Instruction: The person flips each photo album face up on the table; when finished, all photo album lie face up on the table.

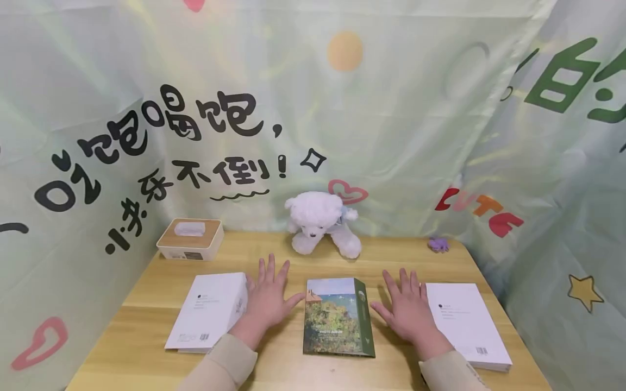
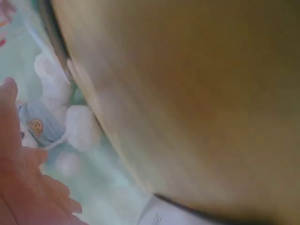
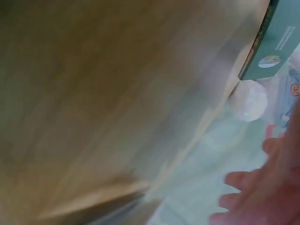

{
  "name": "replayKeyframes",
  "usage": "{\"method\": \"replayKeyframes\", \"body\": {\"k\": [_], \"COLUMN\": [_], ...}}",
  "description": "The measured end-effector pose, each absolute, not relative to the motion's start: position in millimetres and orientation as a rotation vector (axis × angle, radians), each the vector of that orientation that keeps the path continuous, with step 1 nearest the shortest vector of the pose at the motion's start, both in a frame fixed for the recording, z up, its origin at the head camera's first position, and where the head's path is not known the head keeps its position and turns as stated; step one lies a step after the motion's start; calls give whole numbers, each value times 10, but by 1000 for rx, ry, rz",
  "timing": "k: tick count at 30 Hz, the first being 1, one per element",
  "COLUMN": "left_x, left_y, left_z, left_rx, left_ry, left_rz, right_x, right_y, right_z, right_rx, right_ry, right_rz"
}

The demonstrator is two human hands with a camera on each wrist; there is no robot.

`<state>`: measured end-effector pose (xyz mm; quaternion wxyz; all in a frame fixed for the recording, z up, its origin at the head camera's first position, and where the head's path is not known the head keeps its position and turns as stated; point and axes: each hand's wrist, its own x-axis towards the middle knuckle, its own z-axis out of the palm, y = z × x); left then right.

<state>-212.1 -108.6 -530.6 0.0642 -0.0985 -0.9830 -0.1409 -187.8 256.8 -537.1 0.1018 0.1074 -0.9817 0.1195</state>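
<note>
A photo album (image 1: 332,320) with a painted garden-and-sea cover and a dark green spine lies mid-table, between my two hands. My left hand (image 1: 268,298) is spread flat, palm down, left of it, the thumb pointing at the album's edge. Close beside that hand lies a white book (image 1: 210,312), partly covered by my fingers and wrist. On the other side my right hand (image 1: 406,310) is likewise spread, its fingers beside a second white book (image 1: 467,323). Neither hand holds anything. In the right wrist view the album's green spine (image 3: 274,47) shows at the upper right.
Behind the album sits a white plush dog (image 1: 318,222) against the printed cloth backdrop. A tissue box (image 1: 191,239) with a wood-look lid stands at the back left. A small purple figure (image 1: 438,245) is at the back right corner of the wooden table (image 1: 391,255).
</note>
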Motion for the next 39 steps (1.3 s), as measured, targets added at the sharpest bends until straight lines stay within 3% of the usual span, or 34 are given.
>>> {"method": "replayKeyframes", "body": {"k": [7,17,29,39], "left_x": [-2104,-1740,-1589,-1586], "left_y": [-1115,-1471,-2404,-2591], "left_z": [-4952,-4575,-4865,-4957], "left_rx": [-260,-74,324,409], "left_ry": [-2952,-2912,-2952,-3033], "left_rz": [-565,-968,-969,-1019], "right_x": [-1924,-1944,-1915,-1836], "right_y": [2532,1838,787,-15], "right_z": [-5207,-5012,-4943,-4990], "right_rx": [361,534,714,713], "right_ry": [-2879,-2706,-2706,-2788], "right_rz": [368,505,1055,1341]}}
